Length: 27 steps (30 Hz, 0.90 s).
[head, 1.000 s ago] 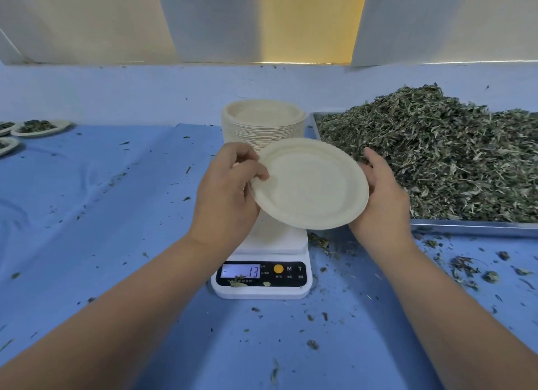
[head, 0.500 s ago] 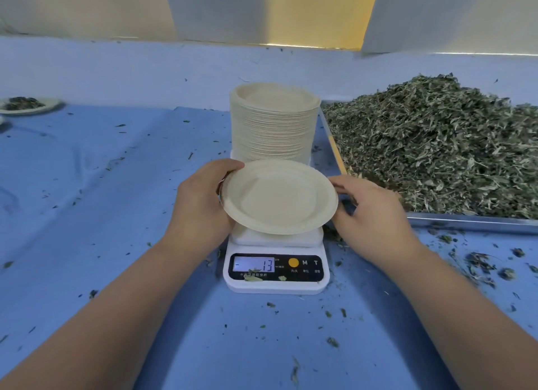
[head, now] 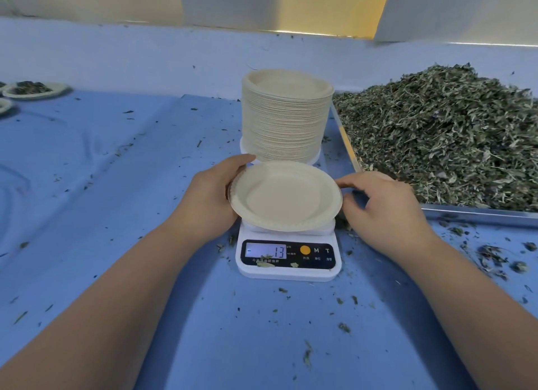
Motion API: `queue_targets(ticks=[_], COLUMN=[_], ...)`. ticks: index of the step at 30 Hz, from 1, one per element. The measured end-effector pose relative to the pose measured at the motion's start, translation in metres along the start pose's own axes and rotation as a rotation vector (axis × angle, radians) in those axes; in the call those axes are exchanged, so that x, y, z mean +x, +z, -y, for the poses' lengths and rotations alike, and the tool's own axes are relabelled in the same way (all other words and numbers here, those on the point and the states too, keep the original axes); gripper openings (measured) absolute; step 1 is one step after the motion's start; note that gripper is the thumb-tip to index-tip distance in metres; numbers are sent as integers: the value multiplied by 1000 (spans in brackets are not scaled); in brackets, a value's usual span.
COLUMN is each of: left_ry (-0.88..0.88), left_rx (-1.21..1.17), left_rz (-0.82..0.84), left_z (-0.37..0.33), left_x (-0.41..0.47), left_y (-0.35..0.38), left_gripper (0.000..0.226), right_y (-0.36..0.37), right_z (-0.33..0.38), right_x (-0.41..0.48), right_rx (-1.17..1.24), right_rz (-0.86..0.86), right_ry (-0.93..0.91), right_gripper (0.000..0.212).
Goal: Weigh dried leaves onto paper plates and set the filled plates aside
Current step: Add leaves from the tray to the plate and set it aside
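Note:
An empty paper plate (head: 285, 196) sits level over the platform of the white scale (head: 291, 270), whose display reads minus 13. My left hand (head: 209, 197) grips the plate's left rim, thumb over the top edge. At the right rim is my right hand (head: 384, 209), its fingers loosely bent and its index fingertip at the edge. I cannot tell whether the plate rests on the platform. A big heap of dried leaves (head: 451, 133) fills a metal tray (head: 477, 214) to the right.
A tall stack of paper plates (head: 286, 115) stands just behind the scale. Filled plates (head: 33, 90) lie at the far left on the blue tablecloth (head: 116, 185). Leaf crumbs are scattered around the scale and in front of the tray.
Both hands brought the plate down from a tilted hold in the air to level over the scale. My right hand's grip on the rim has loosened.

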<state>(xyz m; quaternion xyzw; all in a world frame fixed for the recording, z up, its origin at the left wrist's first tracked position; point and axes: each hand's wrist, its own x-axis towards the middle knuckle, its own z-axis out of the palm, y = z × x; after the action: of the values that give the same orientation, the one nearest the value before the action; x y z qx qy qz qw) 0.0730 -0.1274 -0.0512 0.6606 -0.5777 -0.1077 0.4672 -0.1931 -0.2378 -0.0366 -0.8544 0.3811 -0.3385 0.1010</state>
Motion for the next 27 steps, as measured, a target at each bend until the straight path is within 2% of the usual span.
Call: queue_targets(ticks=[5, 11, 14, 17, 21, 23, 27], left_ry=[-212, -385, -432, -452, -435, -438, -450], left_rx=[68, -293, -467, -601, -591, -581, -569], left_rz=[-10, -304, -388, -376, -316, -304, -300], left_z=[9, 10, 7, 3, 3, 3, 3], left_x=[5, 9, 11, 13, 12, 12, 13], left_y=[-1, -4, -2, 4, 7, 6, 5], left_gripper=[59, 42, 29, 26, 27, 29, 31], right_y=[-1, -3, -6, -9, -10, -10, -9], right_z=[-1, -2, -1, -4, -6, -5, -8], right_x=[2, 4, 5, 3, 4, 5, 5], right_rx=[-48, -164, -249, -379, -589, -628, -655], right_rz=[-1, -18, -65, -90, 132, 180, 157], right_ry=[12, 50, 66, 109, 293, 300, 264], right_gripper=[33, 34, 36, 38, 58, 61, 60])
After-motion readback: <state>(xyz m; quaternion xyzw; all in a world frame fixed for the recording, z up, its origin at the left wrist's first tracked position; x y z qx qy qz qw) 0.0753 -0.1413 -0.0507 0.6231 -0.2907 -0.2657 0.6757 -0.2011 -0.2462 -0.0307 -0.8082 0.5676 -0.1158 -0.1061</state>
